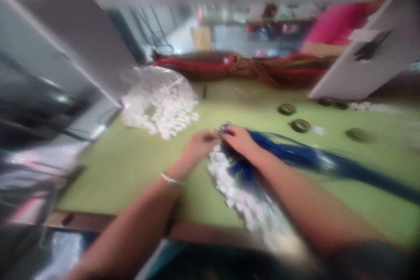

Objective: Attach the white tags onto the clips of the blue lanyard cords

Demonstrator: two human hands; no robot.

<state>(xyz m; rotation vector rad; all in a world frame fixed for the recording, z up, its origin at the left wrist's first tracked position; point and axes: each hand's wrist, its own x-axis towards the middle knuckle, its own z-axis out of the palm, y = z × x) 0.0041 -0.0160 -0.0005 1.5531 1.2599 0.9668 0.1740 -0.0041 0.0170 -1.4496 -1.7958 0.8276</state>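
My left hand [201,143] is closed, with thumb and fingertips pinched together at the far end of the wire bundle; what lies between them is too blurred to make out. Right beside it, my right hand [239,139] bends its fingers closed over the tips of the blue wires [285,151]. These wires run off to the right as a long bundle, with a pale band around it. Under my right forearm, a row of small white connectors [226,179] stretches toward the table's front edge, blue wires showing against it.
A clear plastic bag [141,83] spills loose white connectors [175,111] on the green table [131,170]. Several dark tape rolls [300,125] lie at the right. Behind are red-brown wire bundles [210,65] and a person in a pink sleeve [337,22]. Grey panels flank the table.
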